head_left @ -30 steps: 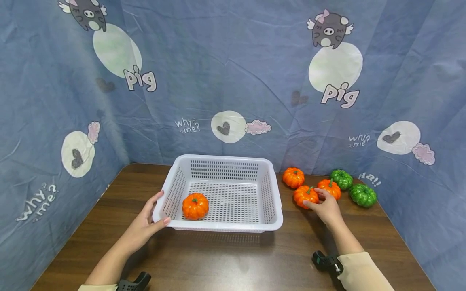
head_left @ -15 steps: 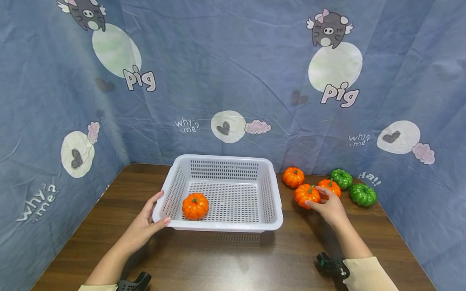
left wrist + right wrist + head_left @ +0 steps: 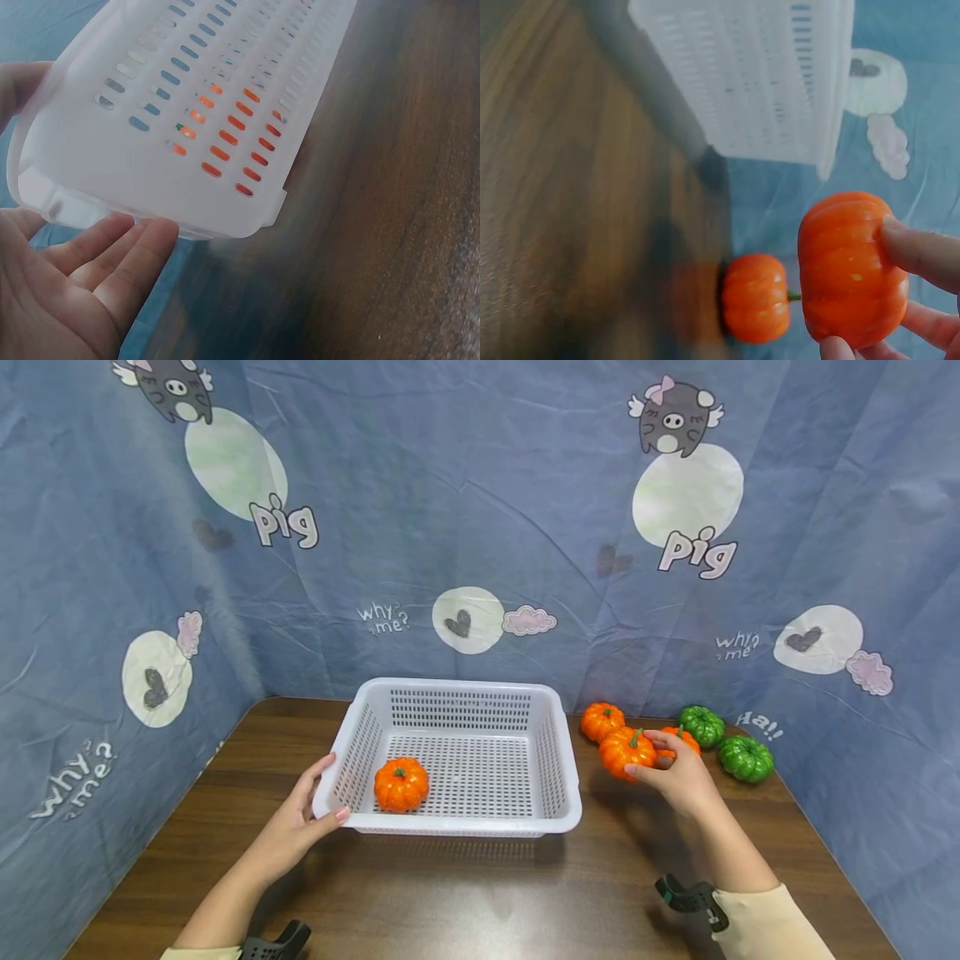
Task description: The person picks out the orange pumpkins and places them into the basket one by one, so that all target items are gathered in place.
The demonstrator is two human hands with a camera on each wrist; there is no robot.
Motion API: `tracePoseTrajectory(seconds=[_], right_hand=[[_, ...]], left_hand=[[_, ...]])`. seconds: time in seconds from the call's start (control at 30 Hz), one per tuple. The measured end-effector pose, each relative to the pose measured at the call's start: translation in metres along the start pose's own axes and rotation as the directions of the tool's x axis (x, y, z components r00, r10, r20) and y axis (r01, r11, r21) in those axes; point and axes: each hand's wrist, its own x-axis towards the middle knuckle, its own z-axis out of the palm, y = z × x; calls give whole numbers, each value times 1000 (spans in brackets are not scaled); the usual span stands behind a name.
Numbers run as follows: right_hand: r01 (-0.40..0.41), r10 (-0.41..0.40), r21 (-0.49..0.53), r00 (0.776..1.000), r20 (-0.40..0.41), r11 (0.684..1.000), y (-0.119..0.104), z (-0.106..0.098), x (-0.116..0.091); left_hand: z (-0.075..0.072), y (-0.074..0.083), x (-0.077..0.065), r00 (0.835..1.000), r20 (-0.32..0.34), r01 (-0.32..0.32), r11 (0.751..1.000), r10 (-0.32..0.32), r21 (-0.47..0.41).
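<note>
My right hand (image 3: 681, 777) pinches an orange mini pumpkin (image 3: 624, 752) with a green stem, thumb on one side and fingers on the other. In the right wrist view this pumpkin (image 3: 847, 262) is up off the wood. My left hand (image 3: 292, 827) holds the near left corner of a white perforated plastic basket (image 3: 450, 827). From the left wrist view, fingertips (image 3: 154, 232) lie against the underside of the basket's rim (image 3: 82, 214). One orange pumpkin (image 3: 401, 785) sits inside the basket, on the left.
Behind the held pumpkin lies an orange pumpkin (image 3: 602, 722); another orange one (image 3: 686, 742) is partly hidden by my right hand. Two green pumpkins (image 3: 746, 759) sit farther right. A blue printed cloth (image 3: 480, 527) backs the brown wooden table (image 3: 450, 902).
The pumpkin in my right hand has risen off the table and shifted slightly back. My left hand and the basket have stayed in place.
</note>
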Motion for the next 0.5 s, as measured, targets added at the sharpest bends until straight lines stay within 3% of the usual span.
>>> tracePoseTrajectory(seconds=[0.5], right_hand=[[61,-61,7,998,19,998,-31,-5,4]], left_hand=[[0,2,0,1000,6,0,1000,0,6]])
